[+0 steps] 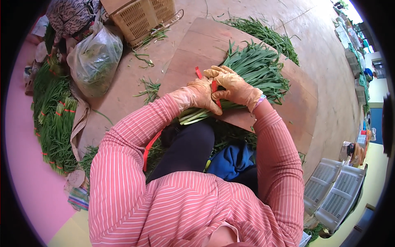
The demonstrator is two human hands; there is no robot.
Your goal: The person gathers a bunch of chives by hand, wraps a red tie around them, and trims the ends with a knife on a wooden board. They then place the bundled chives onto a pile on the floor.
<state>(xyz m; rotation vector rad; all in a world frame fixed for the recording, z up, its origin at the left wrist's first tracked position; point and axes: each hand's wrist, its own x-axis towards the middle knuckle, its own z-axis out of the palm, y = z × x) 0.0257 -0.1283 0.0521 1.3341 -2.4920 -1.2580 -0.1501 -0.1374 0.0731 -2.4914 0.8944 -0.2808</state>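
Note:
A bunch of garlic chives (pixel 257 68) lies on a brown board, its green leaves fanned to the upper right and its pale stems pointing lower left. My left hand (pixel 200 95), in a stained work glove, closes around the stem side. Close against it, my right hand (pixel 236 87), gloved too, grips the bunch nearer the leaves. A red tie strip (pixel 214 91) runs across the stems between the two hands, with a loose red end standing up beyond my left fingers. The underside of the bunch is hidden.
More loose chives (pixel 267 35) lie at the board's (pixel 302 111) far edge. Tied bunches (pixel 57 127) are heaped at left, near a clear plastic bag (pixel 96 57) of greens and another person (pixel 72 16). A tan crate (pixel 144 18) stands far left, grey crates (pixel 335 195) at right.

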